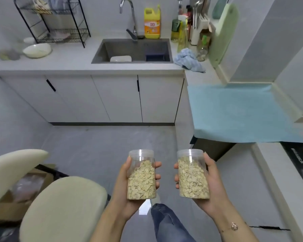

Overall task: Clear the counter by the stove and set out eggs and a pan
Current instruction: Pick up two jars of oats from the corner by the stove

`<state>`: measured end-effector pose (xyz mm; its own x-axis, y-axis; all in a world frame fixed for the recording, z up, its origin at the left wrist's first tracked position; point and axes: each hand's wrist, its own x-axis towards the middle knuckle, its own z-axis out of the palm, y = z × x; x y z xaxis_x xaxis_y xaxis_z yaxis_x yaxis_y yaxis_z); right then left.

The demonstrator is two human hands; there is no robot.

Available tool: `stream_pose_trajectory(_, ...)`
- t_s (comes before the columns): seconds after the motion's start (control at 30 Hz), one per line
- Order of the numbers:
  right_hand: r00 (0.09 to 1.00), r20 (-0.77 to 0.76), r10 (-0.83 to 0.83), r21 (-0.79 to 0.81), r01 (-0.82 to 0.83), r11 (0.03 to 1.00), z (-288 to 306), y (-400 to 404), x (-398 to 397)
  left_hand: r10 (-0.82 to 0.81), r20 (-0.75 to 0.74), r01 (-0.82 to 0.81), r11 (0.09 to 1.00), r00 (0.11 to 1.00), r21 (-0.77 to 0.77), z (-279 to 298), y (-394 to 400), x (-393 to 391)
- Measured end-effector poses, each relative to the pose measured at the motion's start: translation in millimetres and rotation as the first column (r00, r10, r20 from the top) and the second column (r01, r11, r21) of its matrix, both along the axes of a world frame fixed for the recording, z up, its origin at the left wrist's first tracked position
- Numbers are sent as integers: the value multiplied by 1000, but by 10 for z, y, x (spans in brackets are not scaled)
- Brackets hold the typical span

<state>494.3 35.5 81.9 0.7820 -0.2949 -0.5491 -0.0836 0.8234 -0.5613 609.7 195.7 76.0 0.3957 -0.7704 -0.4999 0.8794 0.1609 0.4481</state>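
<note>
1. A left hand (128,187) wraps its grip around one jar of oats (141,177); a right hand (212,186) clasps a second jar (192,175).
2. Both jars are held upright over the floor, the bench (73,62) well beyond the grips.
3. Clearing appears underway; no eggs or pan are visible yet.

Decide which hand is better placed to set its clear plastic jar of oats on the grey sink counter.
Probably left: the left hand with its clear plastic jar of oats faces the grey sink counter; the right hand is nearer the blue cloth.
</note>
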Motion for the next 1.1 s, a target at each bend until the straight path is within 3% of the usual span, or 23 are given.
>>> stream_pose_trajectory(0.47, 958, 11, 286, 2, -286, 958, 158, -846, 2850, 302, 88, -310, 946, 949, 92, 281, -634, 2306)
stream_pose_trajectory(0.77, 921, 9, 389, 29, -389, 921, 3, -517, 4279, 445, 102, -455, 880, 890, 138, 204, -316, 3604)
stream_pose_trajectory(1.1, 873, 2, 487, -78, -485, 871, 205, 262, 6147, 515, 106, -524, 846, 850, 93, 290, 537, 5279)
